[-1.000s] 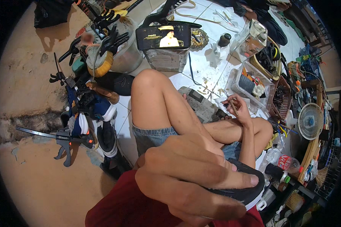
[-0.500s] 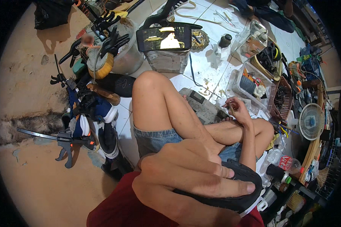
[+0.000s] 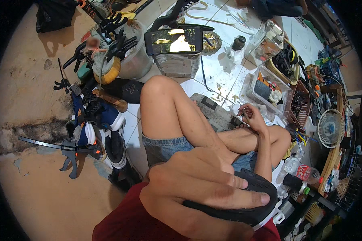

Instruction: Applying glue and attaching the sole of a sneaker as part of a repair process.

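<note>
- While the left hand (image 3: pixel 189 176) grips a dark shoe (image 3: pixel 241 213) before the red shirt (image 3: pixel 122 213), fingers (image 3: pixel 229 196) seemingly steadying it, the right hand (image 3: pixel 254 119) pinches a brown stick (image 3: pixel 245 115).
- A phone (image 3: pixel 179 41) faces the person, presumably propped for watching.

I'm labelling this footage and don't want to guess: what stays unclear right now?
Head view: the near part of the black shoe piece, covered by the left hand.
Head view: the exact kind of the thin tool, too small and partly hidden by the right hand.
Head view: the upper body of the person in dark clothing, cut off by the top edge.
</note>
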Motion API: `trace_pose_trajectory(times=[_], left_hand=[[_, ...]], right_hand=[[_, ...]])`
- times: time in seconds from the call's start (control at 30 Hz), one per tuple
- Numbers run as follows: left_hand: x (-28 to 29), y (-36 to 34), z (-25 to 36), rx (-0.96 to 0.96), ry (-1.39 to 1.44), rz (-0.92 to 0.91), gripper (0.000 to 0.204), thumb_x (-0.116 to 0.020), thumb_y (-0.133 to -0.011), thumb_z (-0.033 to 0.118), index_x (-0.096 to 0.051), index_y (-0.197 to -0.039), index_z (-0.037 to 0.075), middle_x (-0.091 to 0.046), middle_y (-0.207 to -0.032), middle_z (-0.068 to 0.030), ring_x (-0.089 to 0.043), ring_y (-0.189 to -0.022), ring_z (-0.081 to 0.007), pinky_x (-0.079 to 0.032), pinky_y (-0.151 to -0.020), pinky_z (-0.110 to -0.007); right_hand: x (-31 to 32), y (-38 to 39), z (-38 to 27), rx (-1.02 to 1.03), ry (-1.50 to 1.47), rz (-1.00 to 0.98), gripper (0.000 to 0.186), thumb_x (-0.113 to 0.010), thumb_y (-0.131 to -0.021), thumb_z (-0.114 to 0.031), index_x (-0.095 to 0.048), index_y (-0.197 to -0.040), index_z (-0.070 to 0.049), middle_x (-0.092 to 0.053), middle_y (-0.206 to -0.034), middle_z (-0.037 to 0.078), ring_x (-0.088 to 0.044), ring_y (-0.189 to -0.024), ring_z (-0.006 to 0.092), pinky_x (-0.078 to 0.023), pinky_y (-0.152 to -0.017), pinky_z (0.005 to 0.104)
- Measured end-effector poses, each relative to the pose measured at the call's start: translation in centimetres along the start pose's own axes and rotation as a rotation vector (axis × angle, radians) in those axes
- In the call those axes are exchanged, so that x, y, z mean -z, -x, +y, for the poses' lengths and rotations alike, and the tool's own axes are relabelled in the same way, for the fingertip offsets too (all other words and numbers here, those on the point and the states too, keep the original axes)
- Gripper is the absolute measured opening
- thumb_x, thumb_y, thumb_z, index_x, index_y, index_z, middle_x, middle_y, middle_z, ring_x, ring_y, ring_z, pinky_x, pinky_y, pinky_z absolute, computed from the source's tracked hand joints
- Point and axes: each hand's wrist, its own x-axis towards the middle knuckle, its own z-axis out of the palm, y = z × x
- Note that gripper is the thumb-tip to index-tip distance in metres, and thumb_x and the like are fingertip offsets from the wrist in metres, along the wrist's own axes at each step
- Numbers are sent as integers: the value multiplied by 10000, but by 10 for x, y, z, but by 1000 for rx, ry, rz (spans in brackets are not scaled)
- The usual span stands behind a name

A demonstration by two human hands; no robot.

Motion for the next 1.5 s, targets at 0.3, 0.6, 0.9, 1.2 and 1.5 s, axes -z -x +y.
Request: trace_pose_trajectory(times=[0.3, 0.6, 0.9, 1.2, 1.5], left_hand=[[-17, -9, 29, 358, -364, 194, 234, -726, -817, 124, -614, -697, -44, -709, -736, -233, -676, -509, -303, -588, -483, -360], [-13, -2, 26, 210, -231, 246, 124, -771, -725, 39, -663, -753, -15, -715, -804, -250, -660, -526, -253, -510, -476, -310], [-9, -2, 28, 269, -200, 144, 248, -731, -803, 106, -596, -679, -62, -700, -731, -251, -673, -502, -314, -602, -504, -400], [-21, 1, 21, 188, -291, 261, 171, -806, -596, 5, -699, -721, -40, -708, -718, -212, -619, -458, -216, -408, -403, -245], [4, -1, -1, -104, -132, -62, 268, -759, -779, 160, -659, -585, 4, -710, -791, -279, -646, -506, -219, -539, -493, -306]], right_hand=[[-2, 1, -5, -85, 51, 41, 267, -596, -853, 22, -607, -1115, -31, -692, -900, 49, -609, -799, 94, -511, -636, 261], [-4, 4, -15, -101, 8, 27, 295, -592, -821, 49, -644, -1107, 0, -588, -794, -4, -594, -795, 75, -475, -694, 227], [-6, 4, -22, -164, 70, -1, 244, -691, -797, 19, -658, -1037, -14, -659, -794, 26, -619, -767, 95, -488, -661, 258], [-1, 0, -2, -132, 104, 2, 216, -773, -808, -59, -662, -988, -17, -648, -776, 19, -598, -722, 98, -475, -630, 265], [-6, 4, -19, -194, 46, -24, 238, -815, -770, -70, -672, -953, -19, -603, -761, -6, -545, -711, 82, -454, -632, 250]])
